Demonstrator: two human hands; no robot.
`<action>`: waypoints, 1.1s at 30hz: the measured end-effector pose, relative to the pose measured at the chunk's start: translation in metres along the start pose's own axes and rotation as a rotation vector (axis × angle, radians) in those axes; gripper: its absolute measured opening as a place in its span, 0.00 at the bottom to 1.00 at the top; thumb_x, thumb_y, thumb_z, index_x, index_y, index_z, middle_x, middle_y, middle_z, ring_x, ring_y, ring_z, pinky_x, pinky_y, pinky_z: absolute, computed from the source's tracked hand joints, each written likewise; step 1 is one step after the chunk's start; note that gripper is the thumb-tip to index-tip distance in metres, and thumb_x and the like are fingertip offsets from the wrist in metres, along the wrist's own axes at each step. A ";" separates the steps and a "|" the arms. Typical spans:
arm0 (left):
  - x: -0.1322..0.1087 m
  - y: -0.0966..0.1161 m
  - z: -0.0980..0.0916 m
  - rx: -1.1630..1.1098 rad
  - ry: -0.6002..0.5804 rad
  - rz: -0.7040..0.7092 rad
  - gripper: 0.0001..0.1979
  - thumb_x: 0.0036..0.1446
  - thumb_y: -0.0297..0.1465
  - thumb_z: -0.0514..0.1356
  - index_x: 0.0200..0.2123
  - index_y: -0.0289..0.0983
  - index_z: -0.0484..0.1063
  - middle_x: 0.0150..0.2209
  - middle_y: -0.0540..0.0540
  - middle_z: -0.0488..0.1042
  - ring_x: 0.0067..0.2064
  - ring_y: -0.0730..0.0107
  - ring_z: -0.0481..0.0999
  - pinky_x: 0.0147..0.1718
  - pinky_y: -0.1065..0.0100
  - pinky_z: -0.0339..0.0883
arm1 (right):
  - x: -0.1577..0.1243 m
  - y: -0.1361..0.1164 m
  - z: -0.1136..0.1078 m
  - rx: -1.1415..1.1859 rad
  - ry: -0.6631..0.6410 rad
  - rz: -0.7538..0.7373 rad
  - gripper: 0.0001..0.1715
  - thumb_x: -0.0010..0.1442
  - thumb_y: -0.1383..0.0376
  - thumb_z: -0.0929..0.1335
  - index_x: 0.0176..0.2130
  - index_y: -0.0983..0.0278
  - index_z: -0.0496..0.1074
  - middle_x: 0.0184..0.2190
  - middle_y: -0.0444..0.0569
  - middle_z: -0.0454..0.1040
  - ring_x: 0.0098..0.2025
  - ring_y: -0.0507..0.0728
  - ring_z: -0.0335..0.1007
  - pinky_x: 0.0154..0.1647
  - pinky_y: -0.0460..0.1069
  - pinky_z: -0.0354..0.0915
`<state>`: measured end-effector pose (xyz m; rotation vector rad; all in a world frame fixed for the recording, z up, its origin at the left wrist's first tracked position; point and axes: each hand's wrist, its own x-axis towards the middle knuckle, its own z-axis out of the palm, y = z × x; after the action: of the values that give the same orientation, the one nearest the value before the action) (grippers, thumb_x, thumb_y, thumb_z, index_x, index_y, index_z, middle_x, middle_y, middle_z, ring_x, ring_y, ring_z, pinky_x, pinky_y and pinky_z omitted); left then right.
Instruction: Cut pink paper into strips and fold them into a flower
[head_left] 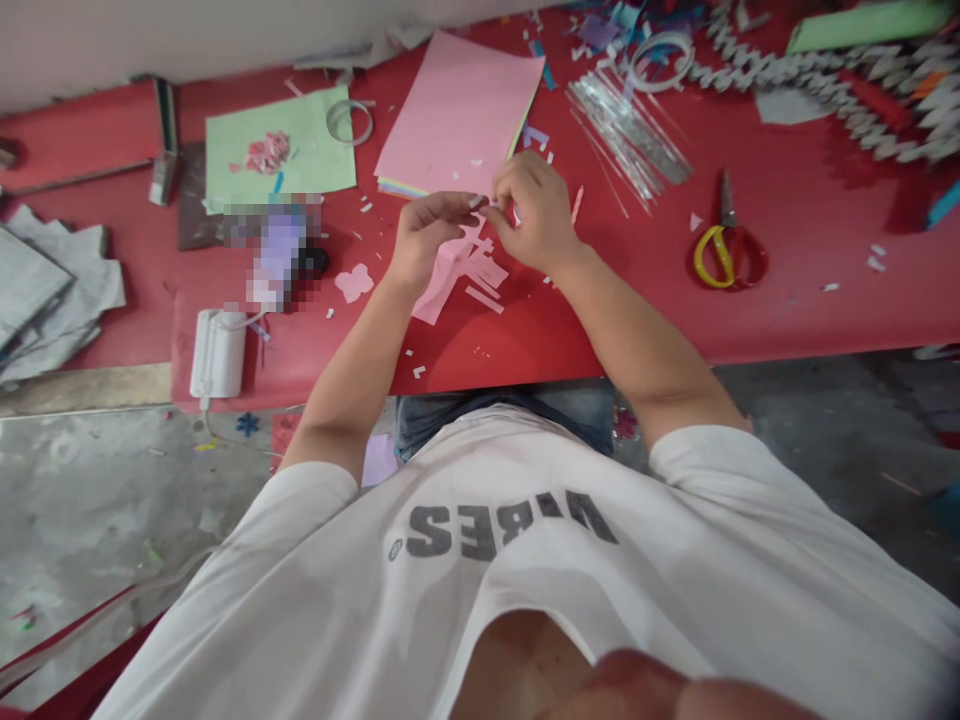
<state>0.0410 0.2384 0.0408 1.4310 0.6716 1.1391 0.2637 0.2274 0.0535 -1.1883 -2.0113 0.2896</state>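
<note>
My left hand (433,232) and my right hand (534,208) meet at the fingertips over the red table (465,365). The fingers of both are pinched together around something small that I cannot make out. Just below them lie cut pink paper pieces and strips (442,285). Behind the hands is a stack of coloured sheets with a pink one (465,100) on top. A pink flower-shaped cutout (354,283) rests left of my left hand. Scissors (726,240) with yellow and red handles lie to the right of my right hand.
A green sheet (315,150) at the left bears pink scraps and a tape roll (349,122). Near the front edge lies a white power bank (217,352). Silvery strips (634,135), another tape roll (662,62) and a grey paper chain (787,72) occupy the back right.
</note>
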 end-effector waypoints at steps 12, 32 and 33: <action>0.006 -0.030 -0.013 0.159 -0.116 0.108 0.19 0.64 0.42 0.70 0.54 0.40 0.86 0.49 0.44 0.87 0.50 0.52 0.89 0.51 0.52 0.83 | 0.003 0.013 0.006 0.045 -0.029 -0.196 0.20 0.79 0.49 0.67 0.36 0.55 0.69 0.43 0.52 0.79 0.54 0.68 0.77 0.61 0.71 0.77; 0.005 -0.038 -0.015 0.277 -0.127 0.232 0.25 0.67 0.41 0.67 0.64 0.43 0.83 0.56 0.41 0.86 0.52 0.51 0.88 0.50 0.53 0.84 | -0.003 0.027 0.018 0.127 0.087 -0.156 0.30 0.82 0.37 0.59 0.39 0.55 0.66 0.47 0.53 0.75 0.59 0.69 0.77 0.67 0.74 0.74; 0.005 -0.039 -0.016 0.309 -0.124 0.247 0.25 0.67 0.41 0.66 0.65 0.43 0.83 0.57 0.41 0.86 0.53 0.51 0.88 0.51 0.52 0.84 | -0.003 0.029 0.019 0.129 0.086 -0.158 0.30 0.82 0.37 0.59 0.39 0.55 0.67 0.47 0.53 0.75 0.59 0.68 0.77 0.67 0.74 0.74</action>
<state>0.0359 0.2572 0.0028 1.8728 0.6128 1.1586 0.2695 0.2437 0.0235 -0.9411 -1.9670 0.2796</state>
